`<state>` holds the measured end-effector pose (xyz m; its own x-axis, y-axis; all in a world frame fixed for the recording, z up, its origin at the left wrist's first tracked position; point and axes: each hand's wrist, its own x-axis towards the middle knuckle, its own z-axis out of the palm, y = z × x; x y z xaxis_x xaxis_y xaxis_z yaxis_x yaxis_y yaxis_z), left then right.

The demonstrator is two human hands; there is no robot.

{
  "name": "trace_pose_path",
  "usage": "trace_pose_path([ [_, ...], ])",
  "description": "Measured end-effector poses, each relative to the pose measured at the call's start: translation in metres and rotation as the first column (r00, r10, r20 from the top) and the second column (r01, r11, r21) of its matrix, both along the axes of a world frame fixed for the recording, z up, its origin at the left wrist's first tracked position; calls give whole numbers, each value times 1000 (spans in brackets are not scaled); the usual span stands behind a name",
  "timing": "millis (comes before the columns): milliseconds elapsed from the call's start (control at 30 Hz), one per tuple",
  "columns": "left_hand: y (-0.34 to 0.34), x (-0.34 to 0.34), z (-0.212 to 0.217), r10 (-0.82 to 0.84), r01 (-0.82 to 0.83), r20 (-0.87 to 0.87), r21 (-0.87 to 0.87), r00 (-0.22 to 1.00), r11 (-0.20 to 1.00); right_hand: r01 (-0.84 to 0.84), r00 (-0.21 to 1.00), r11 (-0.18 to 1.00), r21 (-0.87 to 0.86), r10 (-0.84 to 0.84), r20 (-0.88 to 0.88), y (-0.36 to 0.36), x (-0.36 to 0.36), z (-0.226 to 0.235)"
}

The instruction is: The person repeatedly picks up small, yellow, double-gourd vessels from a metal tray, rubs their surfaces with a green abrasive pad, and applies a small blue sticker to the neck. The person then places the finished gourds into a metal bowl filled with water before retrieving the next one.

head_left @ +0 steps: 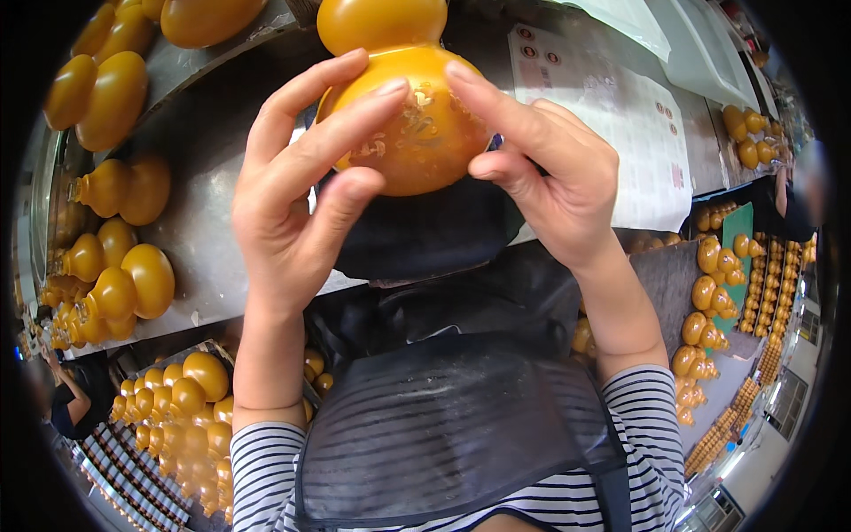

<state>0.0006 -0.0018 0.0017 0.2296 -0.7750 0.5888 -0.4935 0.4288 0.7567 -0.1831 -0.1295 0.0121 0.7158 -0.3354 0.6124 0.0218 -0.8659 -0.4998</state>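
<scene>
Over the gourd (421, 146), both hands (288, 191) (563, 168) curve.

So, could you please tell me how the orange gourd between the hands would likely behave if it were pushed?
The orange gourd would probably roll or rock, since its lobes are rounded. It may be slippery, as its surface looks smooth and shiny. It seems stiff rather than floppy: no dent shows near the fingertips.
</scene>
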Motion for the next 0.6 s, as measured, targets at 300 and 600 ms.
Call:
trace_pose_path([
  [300,0,-2,-4,27,-26,-79,15,997,1000,-2,998,999,-43,0,-59,-2,0,3],
  [600,3,-4,-3,82,-74,-96,83,992,994,14,995,998,-64,-21,-97,-2,-3,0],
])
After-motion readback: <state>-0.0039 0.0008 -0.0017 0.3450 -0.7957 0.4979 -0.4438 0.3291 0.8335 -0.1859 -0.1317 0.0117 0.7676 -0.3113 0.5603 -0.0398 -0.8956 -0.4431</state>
